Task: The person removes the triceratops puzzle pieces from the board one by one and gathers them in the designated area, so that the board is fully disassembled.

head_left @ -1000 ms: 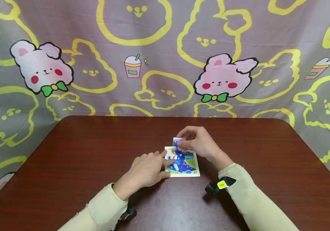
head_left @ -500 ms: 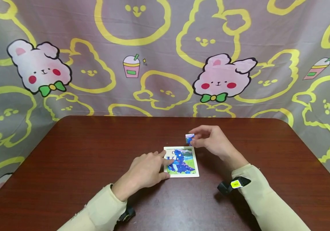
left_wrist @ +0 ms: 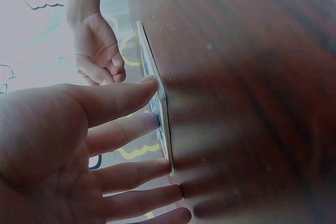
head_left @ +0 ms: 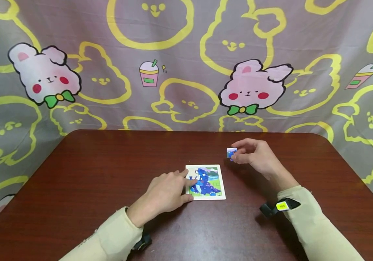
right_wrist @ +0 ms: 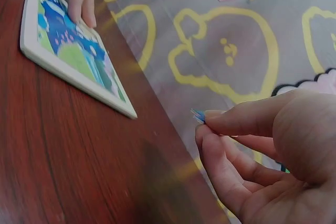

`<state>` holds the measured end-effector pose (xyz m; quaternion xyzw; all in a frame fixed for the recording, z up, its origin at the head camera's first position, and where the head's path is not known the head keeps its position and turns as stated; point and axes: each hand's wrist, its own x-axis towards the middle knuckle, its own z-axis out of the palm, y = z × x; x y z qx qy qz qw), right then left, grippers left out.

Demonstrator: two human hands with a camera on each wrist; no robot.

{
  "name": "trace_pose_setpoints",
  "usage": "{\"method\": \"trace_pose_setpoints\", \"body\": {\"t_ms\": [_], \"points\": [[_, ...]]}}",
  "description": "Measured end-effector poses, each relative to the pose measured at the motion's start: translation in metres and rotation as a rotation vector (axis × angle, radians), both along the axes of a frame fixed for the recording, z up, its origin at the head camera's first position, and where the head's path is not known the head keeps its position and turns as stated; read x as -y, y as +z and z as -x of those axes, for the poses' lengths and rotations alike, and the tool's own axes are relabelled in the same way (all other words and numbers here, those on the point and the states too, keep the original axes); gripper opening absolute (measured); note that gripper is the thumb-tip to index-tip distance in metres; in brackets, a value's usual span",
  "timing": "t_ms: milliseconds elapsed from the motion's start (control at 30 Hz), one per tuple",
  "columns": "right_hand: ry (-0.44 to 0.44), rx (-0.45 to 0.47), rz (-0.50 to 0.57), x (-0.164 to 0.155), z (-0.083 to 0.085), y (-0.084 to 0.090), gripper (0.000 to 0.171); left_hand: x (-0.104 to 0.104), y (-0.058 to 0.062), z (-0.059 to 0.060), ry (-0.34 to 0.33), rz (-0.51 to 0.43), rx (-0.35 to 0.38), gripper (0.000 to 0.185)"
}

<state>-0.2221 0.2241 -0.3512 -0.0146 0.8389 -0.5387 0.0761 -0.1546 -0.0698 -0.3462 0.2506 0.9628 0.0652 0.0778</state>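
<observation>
Pinching a small flat puzzle piece between thumb and fingertips, the right hand holds it face-on above the glossy wooden table, right of the board. The left hand, fingers straight, presses the rectangular white-framed puzzle board, which lies flat, long axis running away from the person.

Left hand fingers rest on the puzzle board edge.

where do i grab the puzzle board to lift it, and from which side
Judging by its pose, take the puzzle board by its bare right edge, coming in low from the right. It is thin and lies flat on the table, so slip fingers under the white rim. The left hand already rests on its left edge.
</observation>
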Motion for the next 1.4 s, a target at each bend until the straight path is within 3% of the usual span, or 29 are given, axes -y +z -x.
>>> {"method": "trace_pose_setpoints", "body": {"t_ms": [433, 633, 1033, 1400], "points": [[-0.043, 0.006, -0.033, -0.030, 0.006, -0.005, 0.038, 0.001, 0.000, 0.001, 0.001, -0.011, -0.007, 0.046], [-0.042, 0.009, -0.015, -0.036, 0.009, -0.009, 0.039, 0.000, -0.001, 0.001, 0.009, -0.003, -0.023, 0.046], [-0.038, 0.048, -0.078, -0.040, 0.011, -0.017, 0.038, -0.001, -0.002, 0.000, -0.002, 0.002, -0.056, 0.046], [-0.034, -0.016, -0.297, -0.041, 0.009, -0.017, 0.035, -0.002, -0.002, 0.000, -0.001, 0.001, -0.042, 0.047]]}}
